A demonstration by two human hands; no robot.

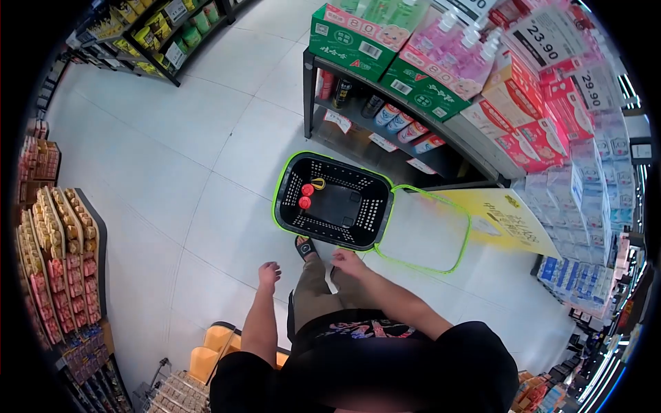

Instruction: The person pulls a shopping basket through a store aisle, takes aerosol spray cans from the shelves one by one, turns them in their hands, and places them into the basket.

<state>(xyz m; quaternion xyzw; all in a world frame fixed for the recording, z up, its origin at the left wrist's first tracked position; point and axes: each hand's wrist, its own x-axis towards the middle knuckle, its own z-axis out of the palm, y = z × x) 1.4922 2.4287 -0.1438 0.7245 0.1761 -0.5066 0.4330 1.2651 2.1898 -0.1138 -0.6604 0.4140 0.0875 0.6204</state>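
In the head view a black shopping basket (334, 199) with a green rim stands on the floor in front of my feet. Two red-topped items (306, 195) and a yellow-and-black item (318, 184) lie at its left end. The green handle (468, 237) is folded out to the right. My left hand (270, 272) hangs below and left of the basket, its fingers loosely apart, holding nothing. My right hand (349, 261) is just below the basket's near edge, not clearly touching it; its fingers are curled and what they hold, if anything, is hidden.
A dark shelf (308, 103) with green boxes (354, 51) and spray cans stands beyond the basket. A yellow sign (513, 213) leans at the right, near stacked packs (575, 206). Shelves of snacks (62, 261) stand at the left, and orange bins (210, 347) are behind my left arm.
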